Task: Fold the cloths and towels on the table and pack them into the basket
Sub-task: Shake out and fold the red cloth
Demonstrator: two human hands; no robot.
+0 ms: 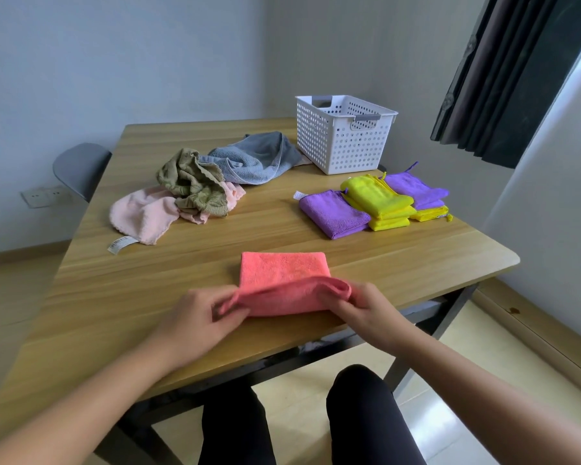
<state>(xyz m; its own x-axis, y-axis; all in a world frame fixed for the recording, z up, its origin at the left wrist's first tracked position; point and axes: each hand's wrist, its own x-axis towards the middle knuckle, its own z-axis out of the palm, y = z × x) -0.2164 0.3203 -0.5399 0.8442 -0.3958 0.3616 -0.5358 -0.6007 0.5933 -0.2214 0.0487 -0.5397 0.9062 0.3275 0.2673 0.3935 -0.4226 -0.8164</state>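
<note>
1. Pinching the raised near edge of the pink cloth (284, 271): left hand (195, 317) and right hand (373, 307), fingers clamped on it.
2. Pink cloth lies at the table's (114, 297) 6 o'clock; basket (342, 146) at 1 o'clock.

Pale grey walls (114, 62) meet in a corner at the upper middle of the frame. A wood-grain worktop (215, 236) on a black metal frame (448, 317) fills the centre. At the left, a grey chair (79, 169) stands by its far edge, with a white wall socket (44, 196) low on the wall beside it. Dark curtains (503, 78) hang at the upper right, daylight bright along their edge. The floor (14, 290) is pale and wood-coloured, with a matching skirting board (534, 330).
</note>
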